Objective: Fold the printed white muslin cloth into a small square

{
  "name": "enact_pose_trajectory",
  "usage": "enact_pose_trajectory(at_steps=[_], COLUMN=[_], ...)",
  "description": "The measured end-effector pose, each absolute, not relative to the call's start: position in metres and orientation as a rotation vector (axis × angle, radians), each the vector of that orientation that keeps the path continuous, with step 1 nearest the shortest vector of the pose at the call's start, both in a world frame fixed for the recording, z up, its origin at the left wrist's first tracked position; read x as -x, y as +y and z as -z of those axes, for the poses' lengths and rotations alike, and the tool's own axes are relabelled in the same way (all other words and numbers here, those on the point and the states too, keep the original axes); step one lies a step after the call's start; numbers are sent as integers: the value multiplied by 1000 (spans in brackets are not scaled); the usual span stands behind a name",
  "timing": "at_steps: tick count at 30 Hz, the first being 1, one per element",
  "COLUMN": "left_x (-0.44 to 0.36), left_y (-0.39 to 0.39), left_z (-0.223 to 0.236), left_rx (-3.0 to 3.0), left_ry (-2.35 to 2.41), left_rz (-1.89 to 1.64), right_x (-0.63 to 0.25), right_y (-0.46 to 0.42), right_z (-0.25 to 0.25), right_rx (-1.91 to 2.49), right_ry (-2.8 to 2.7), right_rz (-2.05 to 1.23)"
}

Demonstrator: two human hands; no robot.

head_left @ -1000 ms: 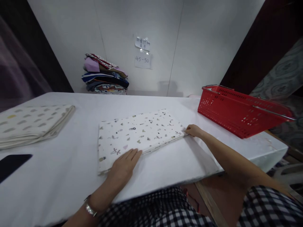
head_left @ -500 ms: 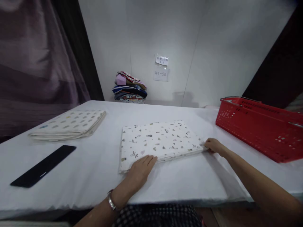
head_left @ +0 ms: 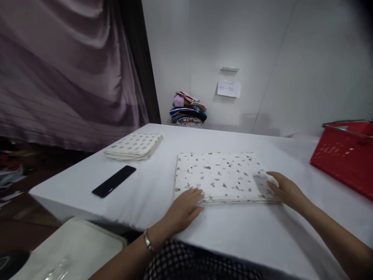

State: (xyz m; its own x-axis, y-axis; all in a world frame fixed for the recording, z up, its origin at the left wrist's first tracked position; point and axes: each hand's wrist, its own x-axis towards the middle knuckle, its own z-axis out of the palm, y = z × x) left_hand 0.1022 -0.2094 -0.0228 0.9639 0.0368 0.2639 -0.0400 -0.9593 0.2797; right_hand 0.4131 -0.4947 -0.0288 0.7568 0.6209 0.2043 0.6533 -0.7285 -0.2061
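A folded white cloth (head_left: 218,173) with small printed motifs lies flat on the white-covered table in front of me. My left hand (head_left: 186,208) rests at its near left corner, fingers stretched over the edge and thumb apart. At the near right corner, my right hand (head_left: 287,190) is raised slightly, thumb and fingers apart, holding nothing. Whether the right fingertips touch the cloth I cannot tell. To the left, a second folded cloth (head_left: 135,146) with grey heart-like spots lies on the table.
A black phone-like slab (head_left: 114,181) lies left of the printed cloth. On the right stands a red plastic basket (head_left: 344,155). A stack of folded fabrics (head_left: 189,111) is by the back wall. A pale padded surface (head_left: 84,241) sits below the table's left edge.
The view has turned left, shifting everything rightward. My right hand has let go of the cloth's near right corner and opened. My left hand stays at the near left edge.
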Motion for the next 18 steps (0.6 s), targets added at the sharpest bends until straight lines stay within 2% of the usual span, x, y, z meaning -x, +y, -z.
enact_pose_trajectory(at_steps=[4,10,18], left_x=[-104,-99,-125], left_y=[-192,-179,-173], left_z=[21,39,3], left_rx=[-2882,-2833,-2714], left_ry=[335,457,633], left_rz=[-289,-213,-206], right_x=[-400,-407,-401], right_y=[-470,-474,-444], right_z=[49,82,54], right_rx=[2571,2661,2609], right_ry=[-1330,-1316,-1332], right_rz=[97,-3,-81])
